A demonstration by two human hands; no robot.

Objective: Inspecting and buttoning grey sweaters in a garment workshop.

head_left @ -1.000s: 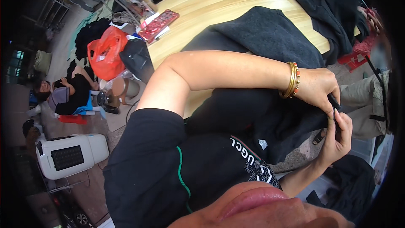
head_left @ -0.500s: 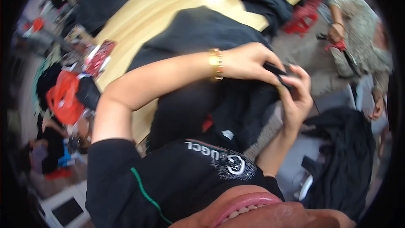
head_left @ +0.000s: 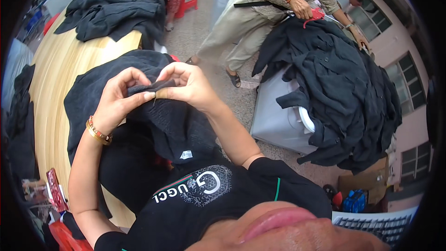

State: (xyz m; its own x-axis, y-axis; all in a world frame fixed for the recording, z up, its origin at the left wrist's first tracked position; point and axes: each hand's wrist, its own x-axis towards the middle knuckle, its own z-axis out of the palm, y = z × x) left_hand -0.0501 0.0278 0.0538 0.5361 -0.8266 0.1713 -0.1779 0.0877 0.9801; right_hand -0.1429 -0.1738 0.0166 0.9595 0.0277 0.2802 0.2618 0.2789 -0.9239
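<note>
While a fold of the black garment (head_left: 176, 121) is pinched between both hands, its edge is held taut just in front of the chest, with the rest of the cloth hanging below the hands and spreading onto the wooden counter (head_left: 51, 79) beneath the left wrist. The left hand (head_left: 118, 97) is curled nearly shut, thumb and forefinger closed on the fold, and a gold bangle (head_left: 97, 132) is worn at its wrist. The right hand (head_left: 188, 86) is likewise closed on the same fold, its fingertips touching those of the left hand. A small white label (head_left: 186, 155) is seen on the garment below the hands. Beyond the left hand, another dark garment (head_left: 116, 11) lies on the counter. To the right of the right hand, a heap of black clothes (head_left: 334, 83) is piled on a grey bin (head_left: 278, 125), and it is being handled by another person (head_left: 278, 0). Compared with half a second ago, the same pinch is kept by both hands, but the view has swung, so that the hands are now seen left of centre and the heap and the other person have come into fuller sight.
</note>
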